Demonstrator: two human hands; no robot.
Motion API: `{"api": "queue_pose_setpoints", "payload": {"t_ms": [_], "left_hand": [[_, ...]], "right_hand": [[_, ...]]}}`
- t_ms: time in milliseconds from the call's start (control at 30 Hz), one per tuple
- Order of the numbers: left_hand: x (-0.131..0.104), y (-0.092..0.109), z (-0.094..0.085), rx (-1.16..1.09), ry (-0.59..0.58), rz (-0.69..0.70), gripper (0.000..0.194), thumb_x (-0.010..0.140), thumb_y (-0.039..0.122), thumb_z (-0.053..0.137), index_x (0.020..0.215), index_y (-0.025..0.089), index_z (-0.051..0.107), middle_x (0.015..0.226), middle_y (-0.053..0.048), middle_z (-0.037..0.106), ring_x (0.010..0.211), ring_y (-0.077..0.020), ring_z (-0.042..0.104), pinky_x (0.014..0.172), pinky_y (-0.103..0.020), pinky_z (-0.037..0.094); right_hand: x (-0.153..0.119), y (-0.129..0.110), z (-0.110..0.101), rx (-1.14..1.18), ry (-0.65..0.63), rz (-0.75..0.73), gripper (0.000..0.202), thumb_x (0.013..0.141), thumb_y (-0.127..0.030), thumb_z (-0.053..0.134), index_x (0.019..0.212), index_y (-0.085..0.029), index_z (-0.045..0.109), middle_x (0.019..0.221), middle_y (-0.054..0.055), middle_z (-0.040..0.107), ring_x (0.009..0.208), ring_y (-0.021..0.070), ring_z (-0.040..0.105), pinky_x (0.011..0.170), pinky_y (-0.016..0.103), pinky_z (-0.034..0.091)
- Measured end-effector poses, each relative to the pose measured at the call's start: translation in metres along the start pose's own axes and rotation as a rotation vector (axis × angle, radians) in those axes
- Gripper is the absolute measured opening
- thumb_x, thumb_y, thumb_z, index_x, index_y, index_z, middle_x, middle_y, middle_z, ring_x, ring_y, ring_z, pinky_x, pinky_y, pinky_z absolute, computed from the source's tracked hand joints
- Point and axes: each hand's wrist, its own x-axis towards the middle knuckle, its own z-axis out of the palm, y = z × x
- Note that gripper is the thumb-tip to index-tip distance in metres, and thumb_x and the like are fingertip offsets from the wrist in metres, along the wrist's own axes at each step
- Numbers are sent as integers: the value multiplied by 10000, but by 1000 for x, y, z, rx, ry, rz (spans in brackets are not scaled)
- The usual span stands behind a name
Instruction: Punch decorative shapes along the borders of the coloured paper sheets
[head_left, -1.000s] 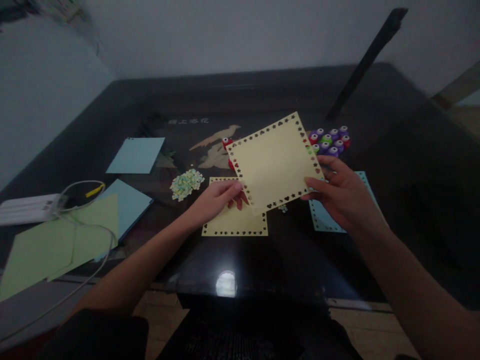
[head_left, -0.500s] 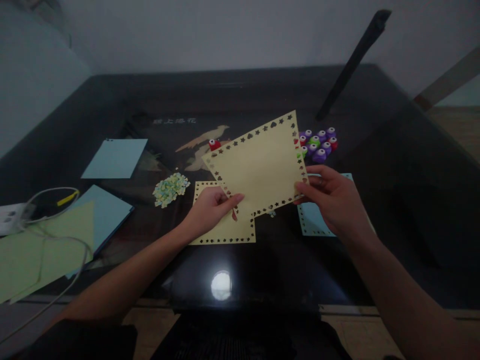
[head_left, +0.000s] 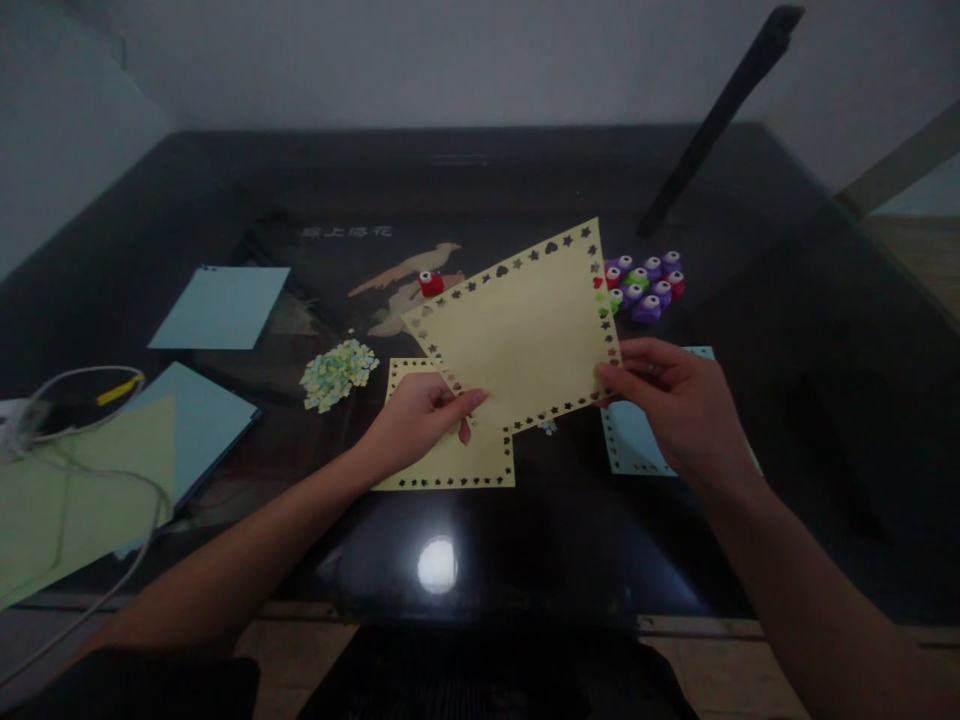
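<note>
Over a dark, glossy bench (head_left: 562,560), a yellow sheet (head_left: 525,335) with a punched border is held at a tilt.
The left hand (head_left: 412,425) pinches it low on its left edge, the right hand (head_left: 686,415) grips its right edge, fingers closed on the paper; a second bordered sheet (head_left: 465,465) lies beneath. Paper cut-outs (head_left: 339,375) are heaped leftward; in dim light, what look like craft punches (head_left: 646,307) cluster beyond the right hand.
</note>
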Motion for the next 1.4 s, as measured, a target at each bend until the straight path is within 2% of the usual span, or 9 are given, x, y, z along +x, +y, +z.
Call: {"api": "queue_pose_setpoints", "payload": {"t_ms": [267, 433, 567, 800, 933, 1033, 1167, 1267, 1400], "left_hand": [[-1, -1, -5, -89, -130, -55, 447, 855, 419, 496, 498, 175, 609, 397, 12, 476, 382, -82, 354, 430, -252, 241], [-6, -2, -3, -129, -50, -68, 461, 826, 457, 532, 457, 191, 609, 361, 22, 390, 362, -88, 279, 416, -272, 182], [-8, 1, -4, -127, -49, -55, 467, 816, 458, 547, 435, 196, 608, 342, 29, 337, 353, -84, 252, 403, -266, 165], [-7, -7, -5, -93, -111, -21, 472, 834, 451, 522, 457, 190, 634, 358, 9, 420, 349, -88, 304, 401, -267, 194], [-6, -9, -5, -59, -140, -5, 476, 851, 432, 496, 471, 185, 643, 354, 26, 380, 348, -86, 310, 414, -265, 212], [-5, -9, -6, -92, -141, -23, 442, 835, 413, 511, 487, 179, 651, 382, 12, 450, 363, -89, 355, 418, -253, 241], [-2, -12, -13, -173, -7, -35, 389, 805, 361, 560, 474, 176, 645, 418, -10, 548, 417, -106, 437, 456, -241, 294], [1, -14, -24, -298, 224, -68, 395, 799, 344, 585, 448, 165, 615, 425, -11, 553, 437, -102, 458, 492, -242, 333], [8, -17, -40, -690, 501, -90, 287, 754, 308, 636, 520, 149, 592, 493, 0, 573, 473, -100, 496, 533, -243, 399]], "right_hand": [[1, 7, -3, -31, 19, -62, 158, 720, -269, 739, 865, -219, 699, 662, -34, 674, 597, 106, 620, 577, 237, 523], [-2, 3, -1, -77, -25, -35, 167, 745, -296, 722, 897, -233, 691, 705, -23, 685, 628, 123, 630, 602, 262, 518], [-2, 3, 1, -74, -25, -31, 169, 745, -293, 721, 900, -238, 688, 708, -24, 683, 615, 128, 626, 607, 279, 523], [-2, 7, 2, -116, 6, -30, 170, 727, -282, 739, 884, -238, 692, 656, -38, 652, 594, 113, 598, 583, 258, 489], [-2, 9, 3, -102, 18, -28, 185, 724, -281, 742, 896, -241, 687, 667, -39, 656, 605, 117, 603, 590, 262, 491], [-1, 6, 3, -57, 14, -32, 195, 736, -271, 729, 923, -240, 680, 672, -37, 661, 604, 121, 611, 600, 270, 507], [-1, -3, 3, 49, -6, -48, 198, 786, -282, 679, 977, -237, 655, 690, -21, 686, 575, 130, 627, 586, 286, 520], [-1, -5, 2, 69, -29, -43, 180, 818, -296, 645, 986, -231, 643, 697, -11, 692, 567, 125, 626, 572, 277, 507], [0, -2, 5, -9, -111, -3, 175, 827, -351, 627, 914, -202, 653, 710, 12, 691, 585, 134, 631, 581, 284, 507]]}}
